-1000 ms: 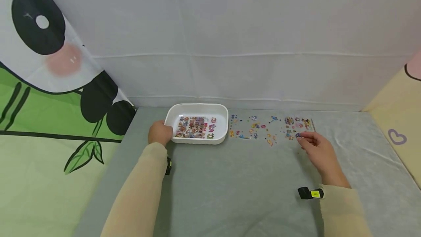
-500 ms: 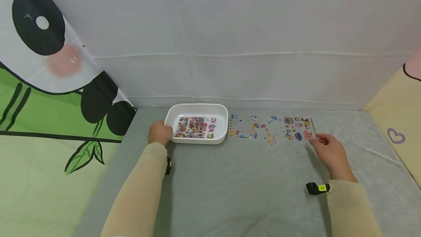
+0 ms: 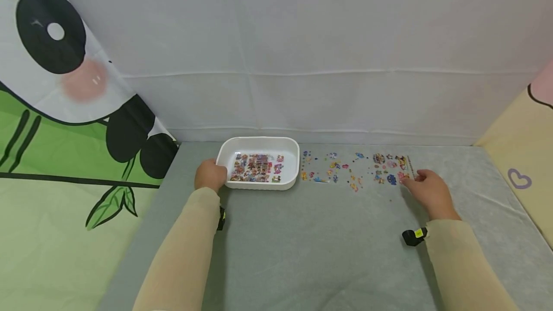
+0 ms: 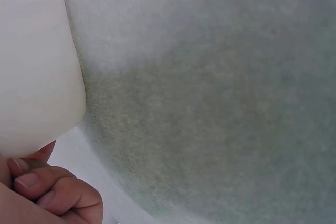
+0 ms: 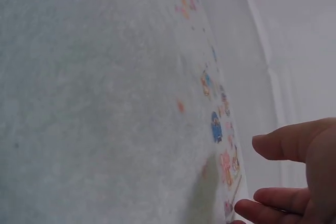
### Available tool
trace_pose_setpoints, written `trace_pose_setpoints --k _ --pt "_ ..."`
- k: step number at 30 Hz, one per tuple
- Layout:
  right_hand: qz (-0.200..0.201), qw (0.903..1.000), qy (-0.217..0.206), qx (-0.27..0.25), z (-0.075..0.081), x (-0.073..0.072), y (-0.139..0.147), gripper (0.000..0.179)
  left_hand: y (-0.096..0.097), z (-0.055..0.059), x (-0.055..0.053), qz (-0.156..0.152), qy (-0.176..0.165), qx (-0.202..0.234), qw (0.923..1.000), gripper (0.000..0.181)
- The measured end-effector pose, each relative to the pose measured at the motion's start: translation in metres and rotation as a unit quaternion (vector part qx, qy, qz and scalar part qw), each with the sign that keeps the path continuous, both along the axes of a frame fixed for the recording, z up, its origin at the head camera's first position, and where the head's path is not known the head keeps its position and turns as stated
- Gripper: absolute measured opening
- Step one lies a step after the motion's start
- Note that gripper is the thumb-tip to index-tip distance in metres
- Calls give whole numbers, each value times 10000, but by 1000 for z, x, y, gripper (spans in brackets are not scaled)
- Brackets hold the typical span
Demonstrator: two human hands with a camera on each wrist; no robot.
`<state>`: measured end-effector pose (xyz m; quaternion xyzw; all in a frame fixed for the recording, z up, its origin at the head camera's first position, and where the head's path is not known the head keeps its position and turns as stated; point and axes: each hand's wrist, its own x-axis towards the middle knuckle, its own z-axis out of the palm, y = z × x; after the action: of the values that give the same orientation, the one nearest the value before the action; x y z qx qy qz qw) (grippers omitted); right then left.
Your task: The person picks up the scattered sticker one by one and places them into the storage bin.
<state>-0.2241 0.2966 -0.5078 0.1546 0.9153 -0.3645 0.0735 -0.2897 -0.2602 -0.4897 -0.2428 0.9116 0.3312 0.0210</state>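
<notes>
A white plastic tray [image 3: 294,176] stands at the back of the table with a patch of small colourful cartoon stickers [image 3: 258,168] inside. My left hand [image 3: 210,175] grips the tray's left end; in the left wrist view its fingers [image 4: 58,187] curl beside the tray wall. To the right, clear sticker sheets [image 3: 390,168] printed with small figures lie on the cloth. My right hand [image 3: 429,192] is at their right end, its thumb near a pink figure. In the right wrist view, the thumb [image 5: 281,142] and fingers are spread apart, with nothing visible between them.
Grey cloth [image 3: 311,253] covers the table. A white cloth backdrop [image 3: 302,61] rises right behind the tray and sheets. Printed cloths hang left [image 3: 65,157] and right [image 3: 522,157]. One tiny dark speck [image 3: 390,200] lies in front of the sheets.
My right hand has let go of a small blue figure, now lying among the stickers, and moved right to the sheet's end. The left hand and tray stay put.
</notes>
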Motion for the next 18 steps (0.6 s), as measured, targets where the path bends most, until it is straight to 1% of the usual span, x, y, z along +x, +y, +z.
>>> trace_pose_setpoints --k 4,11,14,18 --pt "135 9996 5 242 -2 -5 -2 79 -2 -1 0 -41 5 -58 10000 41" --pt "-38 9958 -151 906 -5 -11 -12 80 -1 -1 0 -4 -29 -57 10000 41" --pt "-100 9934 -224 1122 -7 -13 -15 85 0 -1 0 2 -38 -46 10000 42" --pt "-129 9916 -273 1255 -9 -15 -17 92 0 0 0 19 -69 -32 10000 41"
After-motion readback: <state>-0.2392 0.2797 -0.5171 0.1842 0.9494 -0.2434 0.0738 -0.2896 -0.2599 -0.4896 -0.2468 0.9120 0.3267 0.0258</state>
